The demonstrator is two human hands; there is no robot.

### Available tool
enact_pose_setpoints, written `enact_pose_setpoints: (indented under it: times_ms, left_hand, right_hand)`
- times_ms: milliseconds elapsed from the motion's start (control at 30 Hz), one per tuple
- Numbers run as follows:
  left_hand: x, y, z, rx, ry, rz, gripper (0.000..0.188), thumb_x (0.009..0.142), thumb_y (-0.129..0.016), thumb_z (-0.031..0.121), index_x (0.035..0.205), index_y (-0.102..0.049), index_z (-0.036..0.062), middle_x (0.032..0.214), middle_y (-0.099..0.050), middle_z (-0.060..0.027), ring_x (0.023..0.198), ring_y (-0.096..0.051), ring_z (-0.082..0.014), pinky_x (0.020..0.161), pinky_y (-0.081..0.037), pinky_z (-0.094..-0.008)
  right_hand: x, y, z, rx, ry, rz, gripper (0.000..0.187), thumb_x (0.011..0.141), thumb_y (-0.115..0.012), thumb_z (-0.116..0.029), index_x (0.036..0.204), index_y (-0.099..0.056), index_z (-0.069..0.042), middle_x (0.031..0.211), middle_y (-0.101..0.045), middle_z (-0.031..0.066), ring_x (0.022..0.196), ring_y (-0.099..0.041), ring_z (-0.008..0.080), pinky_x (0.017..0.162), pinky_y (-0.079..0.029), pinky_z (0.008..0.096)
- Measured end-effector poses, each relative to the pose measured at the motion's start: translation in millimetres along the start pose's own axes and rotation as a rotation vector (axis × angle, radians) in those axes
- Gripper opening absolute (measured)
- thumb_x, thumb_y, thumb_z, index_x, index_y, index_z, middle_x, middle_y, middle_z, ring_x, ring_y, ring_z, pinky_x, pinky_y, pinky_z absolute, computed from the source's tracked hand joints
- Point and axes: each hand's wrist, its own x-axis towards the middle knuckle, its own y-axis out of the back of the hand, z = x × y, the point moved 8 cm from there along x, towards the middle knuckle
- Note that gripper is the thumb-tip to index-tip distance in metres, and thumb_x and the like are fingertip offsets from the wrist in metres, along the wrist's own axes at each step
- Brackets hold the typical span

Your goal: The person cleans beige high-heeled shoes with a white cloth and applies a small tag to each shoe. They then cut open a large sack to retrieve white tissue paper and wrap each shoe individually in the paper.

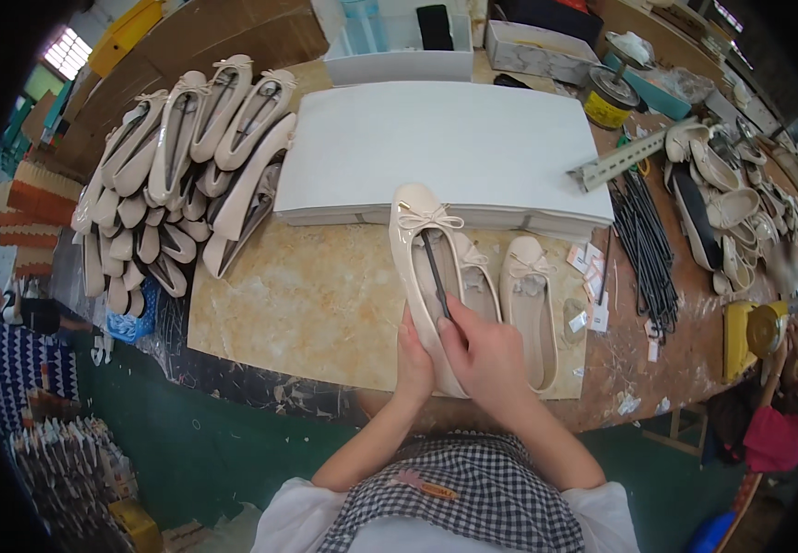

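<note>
My left hand (412, 358) is closed round the side and heel of a beige ballet flat (405, 251) with a bow on its toe. The toe points away from me, above the table mat. In my right hand (491, 358) is a black rod (432, 263), pinched near its lower end. It lies lengthwise inside the flat, its far end at the toe. Beneath and to the right, a second beige flat (485, 302) is partly covered by the held one and my right hand. Beside it rests another flat (530, 318) with pale stuffing in its toe.
A white stack of flat sheets or boxes (436, 138) stands behind the shoes. Piled flats with dark rods inside (177, 157) fill the left. Black rods (643, 249), paper tags (592, 276), a metal bracket (629, 158) and more flats (726, 207) lie right. Another person (781, 424) sits far right.
</note>
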Motion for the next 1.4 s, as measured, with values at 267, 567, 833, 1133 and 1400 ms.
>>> enact_pose_setpoints:
  times_ms: [267, 567, 833, 1133, 1400]
  left_hand:
    - [14, 98, 53, 0.637, -0.067, 0.061, 0.051, 0.088, -0.055, 0.031, 0.126, -0.049, -0.0024, 0.096, -0.066, -0.0173, 0.074, -0.065, -0.0308, 0.067, -0.052, -0.0389]
    - [19, -1, 2, 0.594, -0.196, -0.172, 0.071, 0.081, -0.061, 0.023, 0.140, -0.032, -0.0038, 0.086, -0.069, -0.0145, 0.073, -0.067, -0.0262, 0.066, -0.053, -0.0383]
    - [6, -8, -6, -0.271, 0.326, -0.232, 0.060, 0.093, -0.038, 0.047, 0.128, -0.044, -0.0021, 0.110, -0.061, -0.0169, 0.089, -0.064, -0.0285, 0.078, -0.055, -0.0411]
    - [15, -4, 15, -0.073, -0.044, -0.248, 0.067, 0.090, -0.049, 0.036, 0.141, -0.023, 0.0010, 0.128, -0.048, -0.0156, 0.113, -0.052, -0.0235, 0.093, -0.045, -0.0353]
    - [-10, -23, 15, -0.052, -0.203, -0.083, 0.071, 0.094, -0.026, 0.059, 0.139, -0.030, 0.0048, 0.124, -0.053, -0.0140, 0.115, -0.051, -0.0229, 0.098, -0.041, -0.0381]
  right_hand:
    - [-34, 177, 192, -0.430, -0.246, 0.488, 0.028, 0.086, -0.060, -0.016, 0.110, -0.059, -0.001, 0.094, -0.064, 0.0172, 0.081, -0.064, 0.0288, 0.069, -0.050, 0.0377]
    - [-43, 196, 258, -0.283, -0.470, 0.408, 0.023, 0.085, -0.061, -0.015, 0.103, -0.057, -0.002, 0.058, -0.059, 0.0097, 0.053, -0.060, 0.0217, 0.051, -0.044, 0.0341]
    - [-29, 52, 58, 0.474, -0.356, -0.156, 0.043, 0.087, -0.060, -0.009, 0.129, -0.053, -0.007, 0.052, -0.049, -0.0014, 0.046, -0.043, 0.0048, 0.045, -0.034, 0.0238]
    - [-5, 34, 21, 0.441, -0.237, -0.159, 0.034, 0.089, -0.056, -0.012, 0.122, -0.057, -0.003, 0.053, -0.054, 0.0106, 0.041, -0.046, 0.0156, 0.043, -0.038, 0.0299]
    - [-8, 21, -15, -0.061, 0.142, 0.206, 0.026, 0.088, -0.055, -0.012, 0.109, -0.061, 0.003, 0.052, -0.055, 0.0097, 0.043, -0.055, 0.0258, 0.044, -0.043, 0.0360]
